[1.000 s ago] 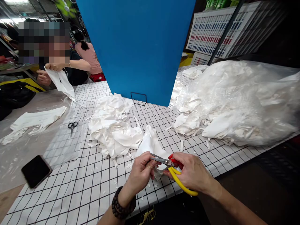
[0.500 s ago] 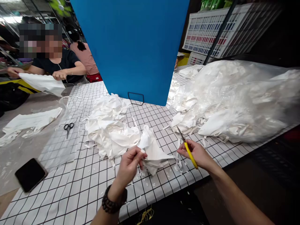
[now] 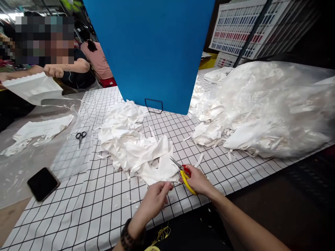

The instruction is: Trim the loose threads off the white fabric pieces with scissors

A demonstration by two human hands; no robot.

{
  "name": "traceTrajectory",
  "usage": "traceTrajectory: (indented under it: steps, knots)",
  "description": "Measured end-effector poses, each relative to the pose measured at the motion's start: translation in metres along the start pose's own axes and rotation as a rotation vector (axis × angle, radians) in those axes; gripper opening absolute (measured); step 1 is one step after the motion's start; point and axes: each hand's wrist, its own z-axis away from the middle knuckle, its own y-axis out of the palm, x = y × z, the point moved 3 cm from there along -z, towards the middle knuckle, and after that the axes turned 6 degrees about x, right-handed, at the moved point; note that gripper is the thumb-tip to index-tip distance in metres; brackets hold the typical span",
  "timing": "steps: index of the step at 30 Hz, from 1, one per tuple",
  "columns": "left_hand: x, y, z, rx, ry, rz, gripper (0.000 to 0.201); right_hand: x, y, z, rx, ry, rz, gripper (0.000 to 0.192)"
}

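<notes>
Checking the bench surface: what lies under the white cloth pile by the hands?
The white cloth pile rests on the black-gridded tablecloth; anything beneath the cloth is hidden.

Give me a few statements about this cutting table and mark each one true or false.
1. The right hand holds yellow-handled snips. True.
2. The left hand pinches the near edge of a white fabric piece. True.
3. A red divider panel stands at the back of the table. False: the divider panel is blue.
4. The black smartphone lies on the right side of the table. False: it lies at the left, near the front edge.
5. The small black scissors lie on the gridded table cover, held by nobody. True.
</notes>
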Motion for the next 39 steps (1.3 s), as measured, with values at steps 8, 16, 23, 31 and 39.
traceTrajectory:
  steps: [8, 16, 23, 31, 39]
  knots:
    - [0.009, 0.036, -0.061, 0.024, -0.095, 0.418, 0.048, 0.002, 0.0, -0.004, -0.182, 0.01, 0.109, 0.025]
    - [0.007, 0.019, -0.057, 0.002, -0.143, 0.457, 0.034, 0.013, 0.013, -0.015, -0.267, -0.009, 0.202, 0.009]
    - [-0.016, 0.031, -0.051, 0.027, -0.098, 0.774, 0.039, 0.034, 0.004, 0.024, -0.263, -0.261, 0.267, 0.004]
    - [-0.021, 0.018, -0.018, -0.045, 0.091, 0.807, 0.036, 0.035, -0.004, -0.001, 0.018, -0.26, -0.345, 0.028]
    - [-0.021, 0.014, -0.003, 0.013, 0.07, 0.868, 0.04, 0.057, 0.017, -0.005, 0.066, -0.339, -0.398, 0.019]
